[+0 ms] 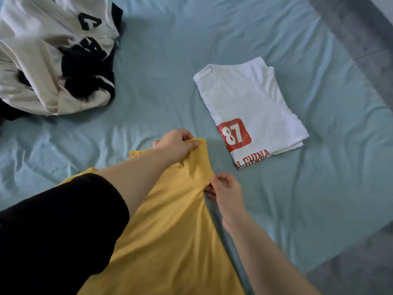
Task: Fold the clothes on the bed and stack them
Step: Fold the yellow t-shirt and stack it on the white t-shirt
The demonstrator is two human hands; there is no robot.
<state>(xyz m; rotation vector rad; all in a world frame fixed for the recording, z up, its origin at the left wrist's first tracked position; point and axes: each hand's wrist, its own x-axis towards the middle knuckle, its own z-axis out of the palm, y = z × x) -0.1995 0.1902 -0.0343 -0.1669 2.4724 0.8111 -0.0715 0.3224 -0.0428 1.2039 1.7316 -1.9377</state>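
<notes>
A yellow shirt (170, 231) lies spread at the near edge of the bed, partly hidden under my left arm and black sleeve. My left hand (176, 145) pinches the shirt's far top corner. My right hand (227, 192) pinches the shirt's right edge a little nearer to me. To the right, a white T-shirt (248, 99) with a red "87" patch lies folded flat on the sheet, apart from both hands.
A crumpled heap of cream and black clothes (49, 56) sits at the far left on the pale blue sheet (161, 81). The bed's right edge meets a grey floor (365, 39) at the top right and bottom right.
</notes>
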